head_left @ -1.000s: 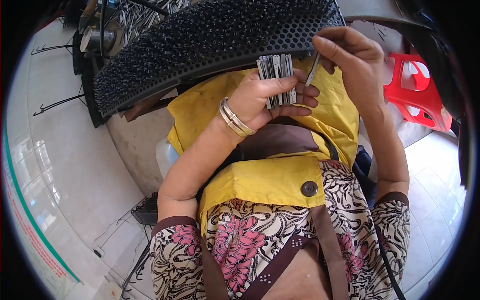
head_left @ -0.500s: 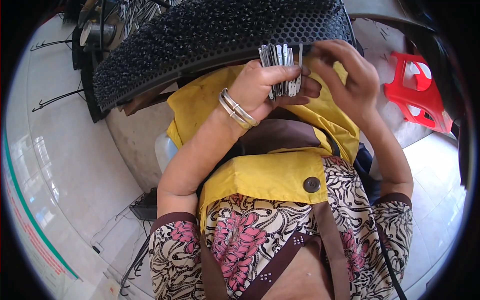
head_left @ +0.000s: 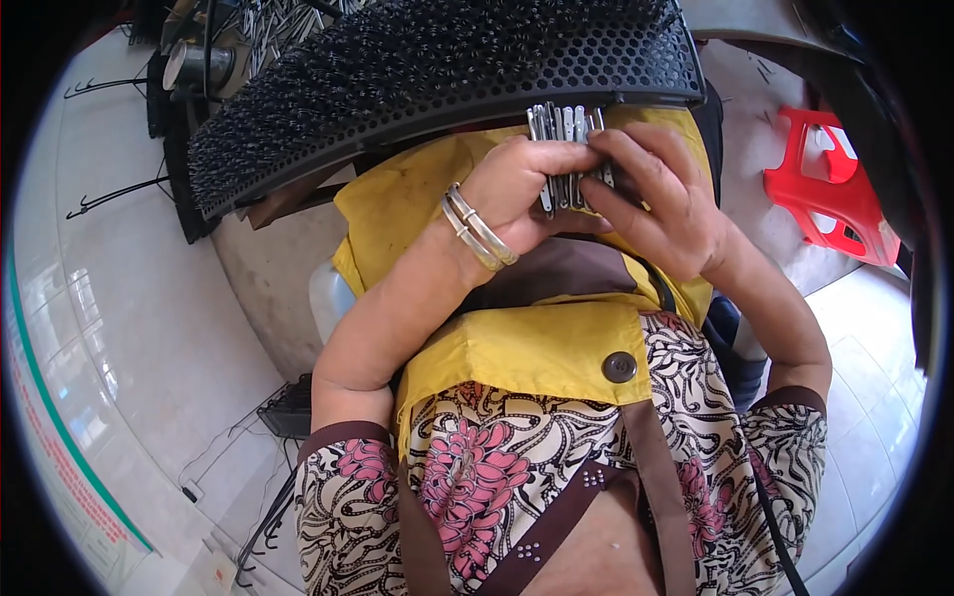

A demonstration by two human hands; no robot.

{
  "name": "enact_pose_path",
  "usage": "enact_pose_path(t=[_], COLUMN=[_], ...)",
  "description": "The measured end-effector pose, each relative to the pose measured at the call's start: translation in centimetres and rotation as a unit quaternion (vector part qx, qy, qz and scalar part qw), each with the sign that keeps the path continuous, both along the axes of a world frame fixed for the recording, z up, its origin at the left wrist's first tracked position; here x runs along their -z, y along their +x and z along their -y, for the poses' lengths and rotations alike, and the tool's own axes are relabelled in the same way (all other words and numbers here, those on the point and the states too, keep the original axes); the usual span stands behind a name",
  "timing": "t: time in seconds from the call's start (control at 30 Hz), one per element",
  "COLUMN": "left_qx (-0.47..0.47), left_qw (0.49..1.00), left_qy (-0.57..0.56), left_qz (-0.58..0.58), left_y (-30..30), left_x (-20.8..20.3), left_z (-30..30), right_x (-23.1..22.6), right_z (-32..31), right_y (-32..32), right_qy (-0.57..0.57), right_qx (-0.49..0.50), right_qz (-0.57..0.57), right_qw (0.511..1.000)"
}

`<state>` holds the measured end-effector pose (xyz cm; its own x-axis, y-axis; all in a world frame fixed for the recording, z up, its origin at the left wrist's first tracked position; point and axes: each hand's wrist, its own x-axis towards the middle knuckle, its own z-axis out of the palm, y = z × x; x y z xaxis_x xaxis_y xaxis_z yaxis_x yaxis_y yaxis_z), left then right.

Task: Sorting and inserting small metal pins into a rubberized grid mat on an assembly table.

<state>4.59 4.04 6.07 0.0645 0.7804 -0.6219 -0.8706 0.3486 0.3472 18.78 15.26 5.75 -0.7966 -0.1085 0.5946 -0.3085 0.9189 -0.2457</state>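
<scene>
A row of thin, flat metal strips [head_left: 558, 124], some with small holes, stands on edge side by side in my left hand [head_left: 512, 189]. My left thumb lies across the front of the strips and the fingers pass behind, so the hand is closed round them. My right hand [head_left: 671, 204] is at the right end of the row. Its thumb and fingers are closed on the end strips, though the fingers partly hide which ones. Both hands are above the yellow apron [head_left: 537, 348] on my lap, just in front of a black perforated tray [head_left: 636, 72].
Dense, dark, bristle-like pieces [head_left: 397, 84] fill much of the tray. Behind it at the left are a heap of loose metal strips [head_left: 278, 30] and a metal can [head_left: 199, 66]. Black hooked rods [head_left: 119, 202] jut out at the left. A red plastic stool [head_left: 835, 194] stands at the right.
My right hand has moved left and down from beside the strips onto their right end. My left hand with the strips has shifted slightly down and right.
</scene>
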Motion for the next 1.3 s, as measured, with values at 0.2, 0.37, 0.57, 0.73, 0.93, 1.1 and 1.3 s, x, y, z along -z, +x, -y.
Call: enact_pose_path(t=[0.2, 0.37, 0.57, 0.73, 0.93, 1.1, 1.3], left_qx=[0.026, 0.066, 0.068, 0.061, 0.012, -0.023, -0.076], left_qw=[1.000, 0.997, 0.997, 0.997, 0.985, 0.974, 0.952], left_qy=[0.001, 0.016, -0.020, -0.023, 0.032, 0.068, 0.069], left_qz=[-0.008, 0.026, 0.018, -0.050, -0.169, -0.216, -0.289], left_y=[-0.4, -0.9, -1.4, -0.6, -0.1, 0.1, 0.5], left_x=[0.1, 1.0, 0.7, -0.5, -0.2, 0.2, -0.1], left_z=[0.1, 0.6, 0.9, 0.7, 0.2, -0.1, -0.7], right_x=[-0.2, 0.2, -0.8, -1.9, 0.0, 0.5, 0.2], right_z=[-0.4, -0.1, 0.2, -1.1, -5.2, -5.8, -6.1], right_y=[0.0, 0.0, 0.8, 0.2, -0.8, -1.1, -1.7], right_qy=[-0.018, -0.015, -0.057, -0.434, -0.769, -0.761, -0.611], right_qx=[-0.022, -0.008, -0.008, 0.258, 0.159, 0.158, 0.183], right_qz=[-0.019, -0.042, -0.018, 0.048, -0.014, -0.012, -0.017], right_qw=[0.999, 0.999, 0.998, 0.862, 0.619, 0.629, 0.770])
